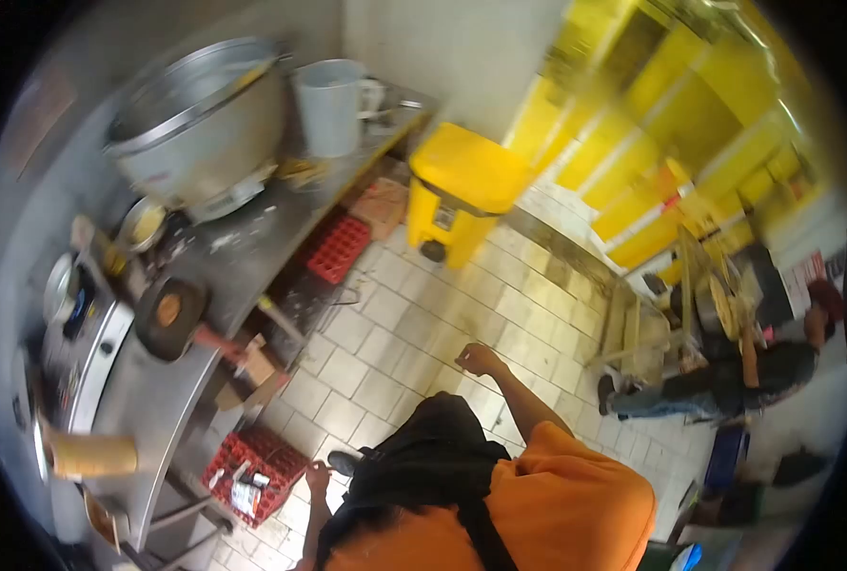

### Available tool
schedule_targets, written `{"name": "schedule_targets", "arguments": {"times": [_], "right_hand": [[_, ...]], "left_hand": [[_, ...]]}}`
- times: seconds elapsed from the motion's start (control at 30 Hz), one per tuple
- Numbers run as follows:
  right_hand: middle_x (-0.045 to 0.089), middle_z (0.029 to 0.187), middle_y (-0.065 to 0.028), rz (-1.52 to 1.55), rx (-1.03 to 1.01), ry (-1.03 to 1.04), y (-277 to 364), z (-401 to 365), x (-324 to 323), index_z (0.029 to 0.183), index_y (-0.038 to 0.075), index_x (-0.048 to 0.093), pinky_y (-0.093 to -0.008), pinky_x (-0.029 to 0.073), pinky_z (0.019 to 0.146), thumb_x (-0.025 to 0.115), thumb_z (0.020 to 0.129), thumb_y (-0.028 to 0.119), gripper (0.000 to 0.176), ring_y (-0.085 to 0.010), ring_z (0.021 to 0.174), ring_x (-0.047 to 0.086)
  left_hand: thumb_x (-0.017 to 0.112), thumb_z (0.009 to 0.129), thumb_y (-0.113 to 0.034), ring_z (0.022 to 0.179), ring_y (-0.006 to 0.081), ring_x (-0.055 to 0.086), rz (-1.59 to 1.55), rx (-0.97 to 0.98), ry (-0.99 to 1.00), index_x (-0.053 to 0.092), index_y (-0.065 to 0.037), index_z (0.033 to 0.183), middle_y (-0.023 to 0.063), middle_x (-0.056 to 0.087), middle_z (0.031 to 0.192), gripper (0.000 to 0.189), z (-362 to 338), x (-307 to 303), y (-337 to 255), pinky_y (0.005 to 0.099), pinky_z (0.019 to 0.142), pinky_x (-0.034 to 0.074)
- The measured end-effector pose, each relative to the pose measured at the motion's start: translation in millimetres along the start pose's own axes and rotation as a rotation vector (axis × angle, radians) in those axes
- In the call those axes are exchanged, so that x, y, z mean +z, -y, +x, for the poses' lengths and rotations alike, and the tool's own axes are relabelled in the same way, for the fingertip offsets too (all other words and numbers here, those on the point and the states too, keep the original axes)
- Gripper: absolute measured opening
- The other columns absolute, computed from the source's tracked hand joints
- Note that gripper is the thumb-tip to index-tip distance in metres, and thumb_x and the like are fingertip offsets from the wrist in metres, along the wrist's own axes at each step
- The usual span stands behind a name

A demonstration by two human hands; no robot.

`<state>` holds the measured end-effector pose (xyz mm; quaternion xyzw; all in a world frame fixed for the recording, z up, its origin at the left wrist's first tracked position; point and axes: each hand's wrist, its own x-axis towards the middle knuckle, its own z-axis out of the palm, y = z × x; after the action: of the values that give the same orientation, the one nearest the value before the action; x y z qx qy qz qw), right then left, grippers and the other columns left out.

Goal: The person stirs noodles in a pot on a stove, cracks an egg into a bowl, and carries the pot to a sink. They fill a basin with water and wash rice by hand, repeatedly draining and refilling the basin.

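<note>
My right hand (482,360) hangs over the tiled floor in front of my body, its fingers curled in. A tiny pale spot shows at its fingertips, too small to name. Lower and to the left is my left hand (318,472), beside a red plastic crate (285,464) and close to my shoe (345,463). Its fingers look loosely apart, and I see nothing in them. White bottles or packets (244,495) lie in the crate. I wear an orange shirt and a black apron (423,452).
Along the left runs a steel counter (171,419) with a large metal pot (205,143), a grey jug (330,105) and a frying pan (162,333) whose handle juts past the edge. A yellow bin (471,171) stands ahead. Another person (766,376) works at the right.
</note>
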<state>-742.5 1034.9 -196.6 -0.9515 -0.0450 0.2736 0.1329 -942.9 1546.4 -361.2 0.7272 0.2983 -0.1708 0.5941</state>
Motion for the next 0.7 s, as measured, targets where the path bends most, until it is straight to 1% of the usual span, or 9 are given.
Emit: {"name": "schedule_targets", "arguments": {"times": [0.03, 0.07, 0.1, 0.13, 0.3, 0.33, 0.4, 0.63, 0.7], "right_hand": [[0.067, 0.091, -0.0156, 0.418, 0.19, 0.037, -15.9, -22.6, -7.0, 0.093, 0.006, 0.067, -0.0389, 0.054, 0.064, 0.058, 0.086, 0.036, 0.032, -0.0272, 0.075, 0.065], [0.067, 0.091, -0.0133, 0.839, 0.369, 0.051, -35.7, -40.1, -16.2, 0.1, 0.006, 0.066, -0.037, 0.055, 0.062, 0.059, 0.088, 0.034, 0.032, -0.0235, 0.074, 0.064], [0.066, 0.09, -0.0086, 0.965, 0.293, 0.124, -58.0, -53.4, -21.5, 0.108, 0.006, 0.062, -0.0326, 0.056, 0.059, 0.061, 0.089, 0.032, 0.032, -0.0176, 0.075, 0.063], [0.066, 0.09, -0.0098, 1.014, 0.295, 0.117, -63.7, -70.6, -36.0, 0.107, 0.005, 0.062, -0.0316, 0.055, 0.061, 0.061, 0.089, 0.032, 0.032, -0.0174, 0.076, 0.063], [0.066, 0.09, -0.0093, 1.225, 0.335, 0.005, -147.6, -101.9, -90.0, 0.11, 0.004, 0.059, -0.0308, 0.056, 0.064, 0.06, 0.09, 0.034, 0.036, -0.016, 0.076, 0.062], [0.066, 0.09, -0.009, 1.267, 0.319, -0.031, -170.8, -103.5, -105.6, 0.11, 0.003, 0.058, -0.0308, 0.056, 0.064, 0.059, 0.091, 0.034, 0.036, -0.0157, 0.077, 0.063], [0.065, 0.09, -0.0083, 1.227, 0.259, 0.024, -231.6, -91.6, -150.1, 0.109, 0.004, 0.058, -0.0308, 0.056, 0.065, 0.059, 0.091, 0.033, 0.034, -0.0141, 0.076, 0.063], [0.066, 0.09, -0.0088, 0.935, 0.146, -0.536, -447.8, -1.1, -347.9, 0.112, 0.003, 0.056, -0.0303, 0.051, 0.07, 0.058, 0.092, 0.026, 0.031, -0.0158, 0.08, 0.062], [0.066, 0.092, -0.0106, 0.721, -0.01, -0.516, -494.7, 29.3, -379.0, 0.113, 0.003, 0.056, -0.0326, 0.051, 0.073, 0.059, 0.091, 0.026, 0.032, -0.0175, 0.083, 0.062]], "left_hand": [[0.058, 0.086, -0.024, 0.052, 0.0168, 0.06, -0.216, 0.114, 0.154, 0.053, -0.004, 0.102, 0.0133, 0.07, 0.08, 0.026, 14.4, 27.6, -21.9, 0.0275, 0.044, 0.044], [0.056, 0.086, -0.023, 0.054, 0.0159, 0.061, -0.043, -0.055, 0.183, 0.053, -0.004, 0.102, 0.013, 0.07, 0.079, 0.026, 32.8, 58.5, -46.8, 0.0269, 0.045, 0.044], [0.055, 0.086, -0.023, 0.056, 0.0149, 0.062, 0.136, -0.212, 0.201, 0.053, -0.003, 0.103, 0.0127, 0.07, 0.079, 0.026, 47.7, 95.0, -84.1, 0.0263, 0.046, 0.045], [0.055, 0.085, -0.023, 0.055, 0.0133, 0.06, 0.244, -0.158, 0.244, 0.054, -0.003, 0.105, 0.0138, 0.07, 0.08, 0.028, 72.9, 128.1, -85.5, 0.0258, 0.047, 0.045], [0.057, 0.082, -0.021, 0.089, 0.0289, 0.062, 0.97, 0.409, 0.269, 0.065, -0.011, 0.072, 0.0105, 0.066, 0.092, 0.016, 112.1, 255.0, -144.9, 0.041, 0.073, 0.051], [0.055, 0.083, -0.02, 0.087, 0.0283, 0.063, 1.498, 0.855, 0.542, 0.064, -0.011, 0.073, 0.0116, 0.065, 0.09, 0.016, 127.1, 270.9, -165.2, 0.0416, 0.072, 0.051], [0.056, 0.082, -0.017, 0.083, 0.0282, 0.064, 0.641, 0.643, 0.335, 0.063, -0.006, 0.083, 0.0129, 0.066, 0.084, 0.013, 97.3, 322.5, -240.6, 0.0386, 0.071, 0.051], [0.062, 0.083, -0.014, 0.083, 0.0258, 0.065, 0.488, 0.741, 0.467, 0.062, -0.002, 0.103, 0.014, 0.067, 0.09, 0.023, 103.9, 548.7, -526.3, 0.0347, 0.077, 0.051], [0.063, 0.082, -0.014, 0.091, 0.0269, 0.063, 0.483, 0.814, 0.574, 0.061, -0.003, 0.106, 0.0133, 0.066, 0.097, 0.026, 129.1, 638.9, -604.9, 0.0352, 0.082, 0.049]]}}
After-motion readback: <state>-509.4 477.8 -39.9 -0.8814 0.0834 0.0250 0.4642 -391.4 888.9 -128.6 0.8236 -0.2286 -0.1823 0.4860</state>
